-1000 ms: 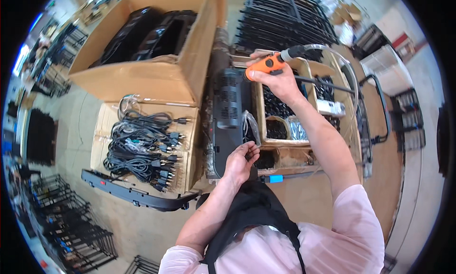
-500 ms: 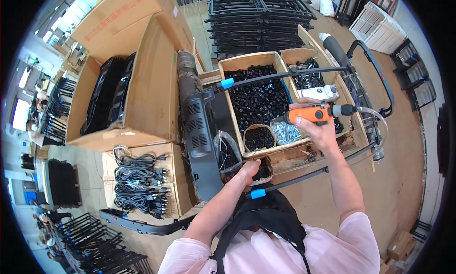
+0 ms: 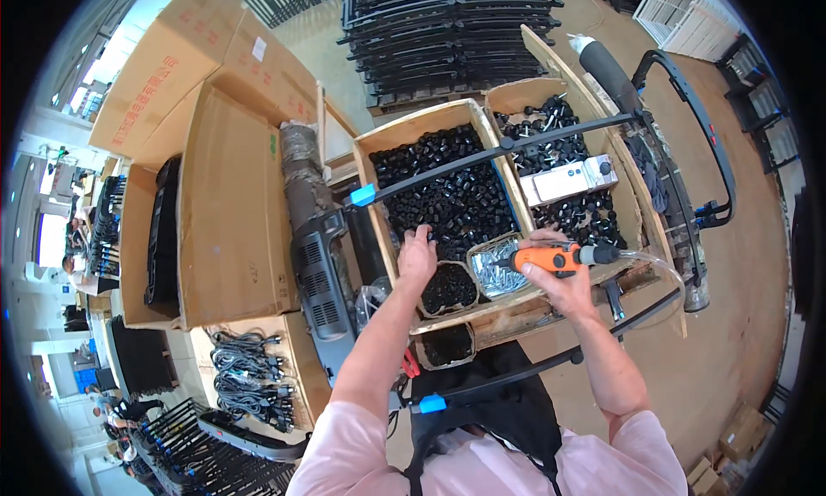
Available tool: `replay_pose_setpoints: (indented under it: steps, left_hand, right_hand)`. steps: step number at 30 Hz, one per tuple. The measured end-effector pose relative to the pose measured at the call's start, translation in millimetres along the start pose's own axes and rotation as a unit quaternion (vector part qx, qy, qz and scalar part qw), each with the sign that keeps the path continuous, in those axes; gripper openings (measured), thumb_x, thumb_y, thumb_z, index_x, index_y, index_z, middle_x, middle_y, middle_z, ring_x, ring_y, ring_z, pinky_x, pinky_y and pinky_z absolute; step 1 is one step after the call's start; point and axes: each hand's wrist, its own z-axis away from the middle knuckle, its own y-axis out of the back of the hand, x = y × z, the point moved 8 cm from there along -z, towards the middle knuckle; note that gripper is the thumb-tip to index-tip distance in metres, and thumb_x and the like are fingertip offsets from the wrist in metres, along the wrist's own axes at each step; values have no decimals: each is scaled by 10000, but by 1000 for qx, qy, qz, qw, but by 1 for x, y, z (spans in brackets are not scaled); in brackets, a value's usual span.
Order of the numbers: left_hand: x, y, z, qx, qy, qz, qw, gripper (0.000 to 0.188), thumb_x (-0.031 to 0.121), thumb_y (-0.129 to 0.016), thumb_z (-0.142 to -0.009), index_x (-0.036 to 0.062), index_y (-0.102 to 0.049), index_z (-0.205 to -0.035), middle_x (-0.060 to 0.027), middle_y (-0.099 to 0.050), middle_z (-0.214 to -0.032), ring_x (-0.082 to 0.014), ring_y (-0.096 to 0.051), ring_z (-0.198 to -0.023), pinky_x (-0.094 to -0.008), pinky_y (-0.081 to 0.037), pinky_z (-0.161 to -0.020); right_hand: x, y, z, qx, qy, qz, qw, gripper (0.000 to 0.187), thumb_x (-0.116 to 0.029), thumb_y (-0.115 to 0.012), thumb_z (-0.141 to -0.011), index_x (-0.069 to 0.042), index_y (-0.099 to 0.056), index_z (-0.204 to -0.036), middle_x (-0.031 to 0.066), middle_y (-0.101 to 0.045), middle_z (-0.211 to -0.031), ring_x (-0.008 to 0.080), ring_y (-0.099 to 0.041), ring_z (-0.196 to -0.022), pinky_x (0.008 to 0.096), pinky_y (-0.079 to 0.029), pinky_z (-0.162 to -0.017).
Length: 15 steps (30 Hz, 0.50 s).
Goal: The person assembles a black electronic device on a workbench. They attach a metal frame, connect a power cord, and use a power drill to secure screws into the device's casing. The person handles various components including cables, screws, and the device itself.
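My right hand (image 3: 564,289) is wrapped round an orange pneumatic screwdriver (image 3: 551,258), level above the bins, its tip pointing left over a small pouch of silver screws (image 3: 496,271). A clear air hose (image 3: 658,260) trails from its right end. My left hand (image 3: 417,259) reaches down to the near left part of a wooden bin full of small black plastic caps (image 3: 447,182). Its fingers are bent together at the caps; what they hold, if anything, is hidden. A black frame (image 3: 499,152) with blue corner pieces spans the bins. Beside my left wrist sits a box of tiny black parts (image 3: 449,288).
A grey vented plastic housing (image 3: 320,281) stands left of the bins. Further left are a large cardboard box (image 3: 232,212) and coiled black power cords (image 3: 249,375). A white box (image 3: 568,180) lies on black knobs in the right bin. Stacked black frames (image 3: 447,40) stand behind.
My left hand has gone from the small near box up to the bin of black caps. My right hand still holds the screwdriver, slightly lower in view. The whole view has shifted.
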Motion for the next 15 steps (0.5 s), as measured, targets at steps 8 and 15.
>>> replay_pose_setpoints:
  steps: [8, 15]
  left_hand:
    - [2, -65, -53, -93, -50, -238, 966, 244, 119, -620, -1000, 84, -604, -1241, -220, -620, -1193, -387, -709, -1106, -486, -635, -861]
    - [-11, 1, -22, 25, 63, 173, 982, 349, 135, -708, -992, 65, -603, -1318, -190, -730, -1154, -342, -704, -1024, -460, -562, -874]
  right_hand:
    - [56, 9, -50, 33, -20, -17, 999, 587, -128, -865, -883, -10, -606, -1397, 125, -719, -1254, 170, -679, -1167, 329, -550, -1040]
    - [129, -32, -123, 62, -12, -24, 998, 529, -47, -844, -875, -49, -626, -1357, 61, -685, -1192, 151, -648, -1085, 326, -543, -991]
